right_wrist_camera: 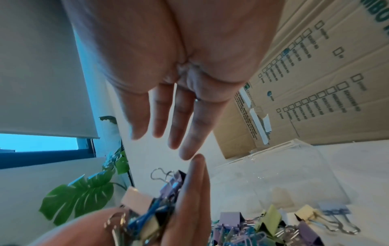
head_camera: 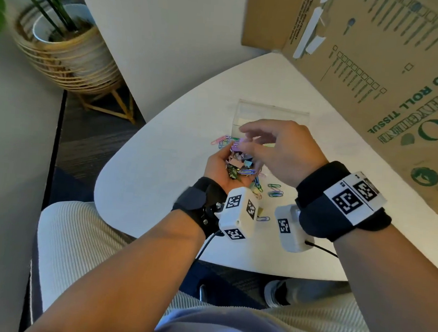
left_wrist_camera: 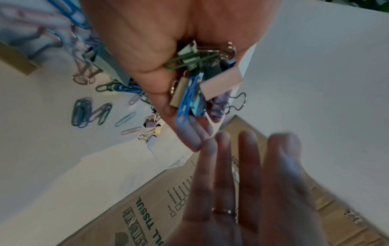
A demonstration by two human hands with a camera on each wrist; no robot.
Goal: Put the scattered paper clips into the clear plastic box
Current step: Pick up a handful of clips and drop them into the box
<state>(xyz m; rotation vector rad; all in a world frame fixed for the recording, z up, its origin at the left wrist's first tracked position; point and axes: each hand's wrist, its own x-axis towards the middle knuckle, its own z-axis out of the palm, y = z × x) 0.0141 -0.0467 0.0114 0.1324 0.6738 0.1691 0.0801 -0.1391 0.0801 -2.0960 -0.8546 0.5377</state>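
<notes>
My left hand (head_camera: 216, 164) lies palm up above the white table (head_camera: 160, 177), carrying a heap of coloured paper clips and binder clips (head_camera: 238, 164) in its cupped palm, fingers nearly straight (left_wrist_camera: 195, 136). My right hand (head_camera: 274, 143) hovers just over that heap, fingers straight and spread (right_wrist_camera: 174, 116), holding nothing; one fingertip nearly meets a left fingertip (right_wrist_camera: 196, 166). The clear plastic box (head_camera: 270, 115) stands right behind both hands. Loose clips (head_camera: 274, 191) lie on the table below the hands, more of them (left_wrist_camera: 90, 111) beside the left palm, and binder clips (right_wrist_camera: 273, 221) by the box.
A large cardboard carton (head_camera: 374, 73) stands against the table's far right side, close to the box. A potted plant in a wicker stand (head_camera: 65, 48) is on the floor at the far left. A bottle (head_camera: 294, 293) sits below the table's near edge.
</notes>
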